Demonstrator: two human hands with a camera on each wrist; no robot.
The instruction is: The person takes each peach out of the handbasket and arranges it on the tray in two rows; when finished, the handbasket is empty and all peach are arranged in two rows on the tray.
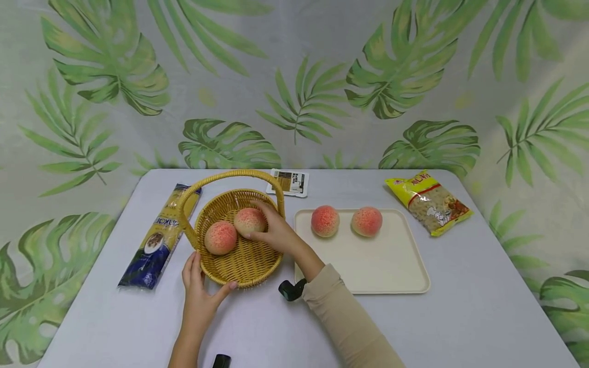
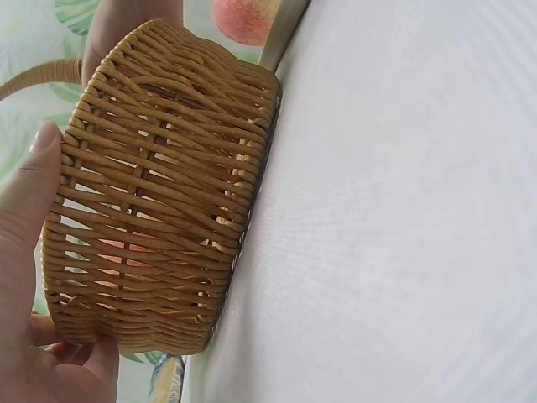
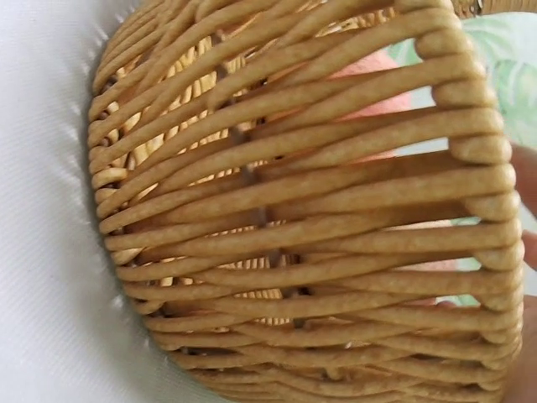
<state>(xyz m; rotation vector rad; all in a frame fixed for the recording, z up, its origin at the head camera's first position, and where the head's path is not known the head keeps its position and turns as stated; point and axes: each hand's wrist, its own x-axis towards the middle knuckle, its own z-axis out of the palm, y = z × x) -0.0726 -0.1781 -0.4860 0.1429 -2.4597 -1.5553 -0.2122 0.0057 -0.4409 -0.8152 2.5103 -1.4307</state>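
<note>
Left hand [image 1: 201,295] gripping basket rim [image 1: 250,282], right hand [image 1: 279,234] holding peach [image 1: 249,222] inside, tray edge [image 1: 296,221] just beside

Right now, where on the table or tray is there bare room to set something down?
Free: the near right of the tray, before its two peaches; the table right of the tray, nearer than the yellow bag. Crowded: the basket, with two more peaches, left hand at its rim, right hand on one, packet close left.

1. Long beige sleeve [image 1: 352,324], lightly wrinkled, ending in a creased cuff [image 1: 323,287].
2. Right hand [image 1: 276,232]: bare; a small, rounded black wrist camera [image 1: 291,290] beside its forearm.
3. Left hand [image 1: 202,296]: bare, forearm uncovered; dark block [image 1: 222,361] alongside.
</note>
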